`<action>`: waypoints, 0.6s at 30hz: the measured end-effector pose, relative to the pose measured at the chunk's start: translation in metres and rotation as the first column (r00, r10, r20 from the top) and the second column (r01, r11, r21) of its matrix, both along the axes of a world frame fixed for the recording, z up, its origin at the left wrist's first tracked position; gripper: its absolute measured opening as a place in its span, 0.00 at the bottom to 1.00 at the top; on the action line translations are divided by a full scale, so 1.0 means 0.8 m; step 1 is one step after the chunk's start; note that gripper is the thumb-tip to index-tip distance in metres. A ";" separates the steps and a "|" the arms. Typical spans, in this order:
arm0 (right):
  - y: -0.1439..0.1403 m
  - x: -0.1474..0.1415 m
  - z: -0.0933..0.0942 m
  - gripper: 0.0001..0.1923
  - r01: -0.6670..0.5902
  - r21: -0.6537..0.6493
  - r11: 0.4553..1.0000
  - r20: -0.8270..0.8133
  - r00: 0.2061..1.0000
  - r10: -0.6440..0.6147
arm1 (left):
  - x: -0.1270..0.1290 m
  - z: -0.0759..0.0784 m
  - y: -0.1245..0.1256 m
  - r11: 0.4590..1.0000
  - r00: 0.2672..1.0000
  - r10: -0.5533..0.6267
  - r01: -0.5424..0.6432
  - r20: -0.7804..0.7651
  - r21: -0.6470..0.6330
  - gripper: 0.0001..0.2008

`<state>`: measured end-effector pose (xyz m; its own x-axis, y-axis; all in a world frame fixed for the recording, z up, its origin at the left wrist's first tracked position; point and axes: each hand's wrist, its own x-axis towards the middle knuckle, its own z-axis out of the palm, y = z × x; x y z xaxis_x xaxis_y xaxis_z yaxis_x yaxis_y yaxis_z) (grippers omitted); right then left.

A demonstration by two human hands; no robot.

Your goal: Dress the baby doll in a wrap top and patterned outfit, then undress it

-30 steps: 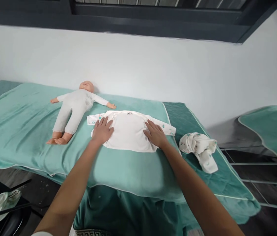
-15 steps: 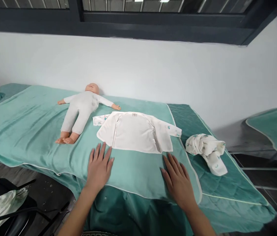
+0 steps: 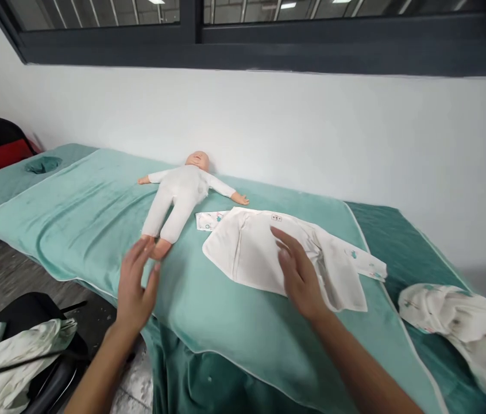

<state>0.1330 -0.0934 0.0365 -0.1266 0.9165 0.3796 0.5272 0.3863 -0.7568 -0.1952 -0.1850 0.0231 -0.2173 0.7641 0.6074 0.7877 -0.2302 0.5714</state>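
A baby doll (image 3: 180, 195) in a white bodysuit lies on its back on a teal towel (image 3: 88, 218) that covers a padded table. My left hand (image 3: 135, 284) hovers open just in front of the doll's feet, fingers apart, holding nothing. A white baby shirt (image 3: 251, 253) is spread flat to the right of the doll. My right hand (image 3: 297, 270) is raised over the shirt's front half, fingers spread, gripping nothing; whether it touches the cloth I cannot tell.
A crumpled white printed garment (image 3: 462, 328) lies at the right on the darker teal cover (image 3: 402, 241). A black chair (image 3: 31, 351) with a pale cloth (image 3: 6, 359) stands at lower left. A white wall runs behind, with a dark window frame above.
The view has swung left. Both hands left the shirt, drew back to the towel's front edge, then rose: the left toward the doll's feet, the right over the shirt.
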 end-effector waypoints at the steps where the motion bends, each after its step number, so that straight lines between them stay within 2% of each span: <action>1: 0.039 -0.023 0.009 0.27 -0.059 -0.015 0.998 0.008 0.998 0.060 | -0.017 0.006 0.026 0.999 0.998 0.035 -0.034 0.056 -0.014 0.24; 4: 0.161 -0.087 0.019 0.33 -0.122 -0.092 0.988 0.001 0.992 0.123 | -0.061 0.012 0.102 0.985 0.946 0.108 -0.059 0.307 -0.165 0.25; 6: 0.237 -0.124 0.013 0.39 -0.092 -0.120 0.988 0.097 0.990 0.104 | -0.081 0.011 0.146 0.943 0.886 0.128 0.030 0.446 -0.330 0.27; 9: 0.326 -0.171 -0.003 0.45 -0.034 -0.216 0.976 0.173 0.982 0.072 | -0.092 0.008 0.197 0.891 0.833 0.058 0.206 0.550 -0.406 0.29; 12: 0.381 -0.207 -0.011 0.47 -0.057 -0.335 0.941 0.164 0.979 0.118 | -0.092 0.009 0.232 0.837 0.739 0.009 0.363 0.673 -0.410 0.29; 15: 0.412 -0.233 -0.004 0.47 -0.090 -0.382 0.920 0.147 0.977 0.156 | -0.093 0.012 0.258 0.747 0.641 -0.013 0.516 0.767 -0.419 0.31; 18: 0.426 -0.242 0.011 0.45 -0.147 -0.381 0.913 0.127 0.970 0.209 | -0.088 0.017 0.274 0.679 0.654 -0.077 0.587 0.752 -0.441 0.36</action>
